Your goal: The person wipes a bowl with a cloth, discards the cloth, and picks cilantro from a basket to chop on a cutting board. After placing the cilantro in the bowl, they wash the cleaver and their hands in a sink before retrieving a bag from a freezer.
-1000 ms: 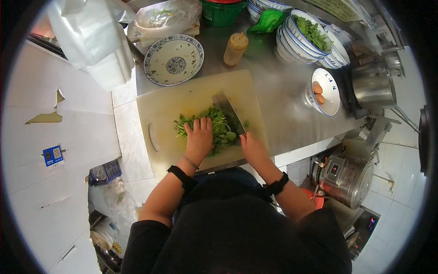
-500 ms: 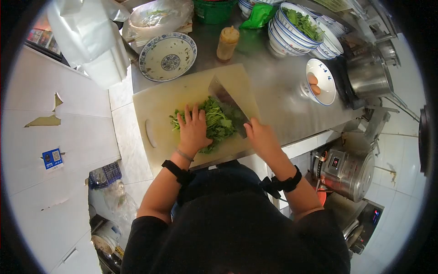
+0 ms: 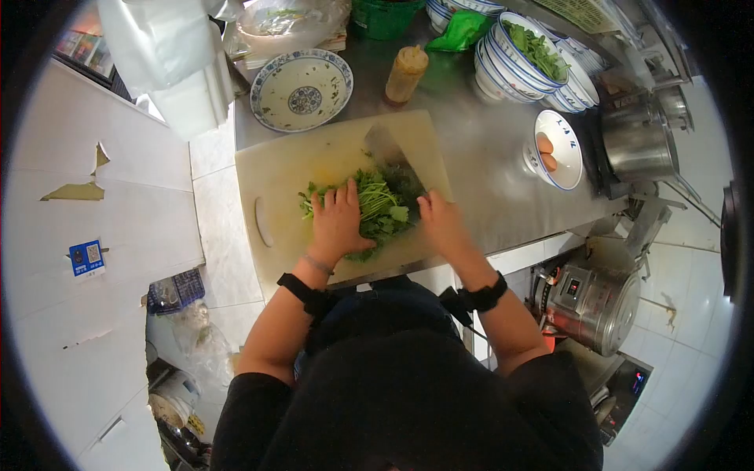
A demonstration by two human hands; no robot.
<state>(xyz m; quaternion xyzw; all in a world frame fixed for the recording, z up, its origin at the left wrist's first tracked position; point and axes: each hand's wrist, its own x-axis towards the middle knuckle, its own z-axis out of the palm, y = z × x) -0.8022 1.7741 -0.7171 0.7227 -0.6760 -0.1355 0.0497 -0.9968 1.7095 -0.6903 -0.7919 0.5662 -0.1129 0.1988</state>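
A bunch of cilantro (image 3: 378, 206) lies on the pale cutting board (image 3: 283, 169). My left hand (image 3: 338, 224) is laid over the stems, fingers curved across the bunch and thumb on its near side, holding it against the board. In my right hand (image 3: 444, 226) is the handle of a cleaver (image 3: 386, 147). Its broad blade slants up and left across the right end of the greens and is blurred. Dark chopped bits cling around the blade. The handle is mostly hidden by my fingers.
Behind the board are a patterned bowl (image 3: 267, 98) and a sauce bottle (image 3: 406, 74). To the right stand a bowl with eggs (image 3: 567, 149) and stacked bowls (image 3: 496, 67) topped with leafy greens. A metal pot (image 3: 640, 137) is at the far right.
My right hand and the cleaver have moved a little left, closer to my left hand. My left hand stays on the cilantro. The whole view has shifted slightly.
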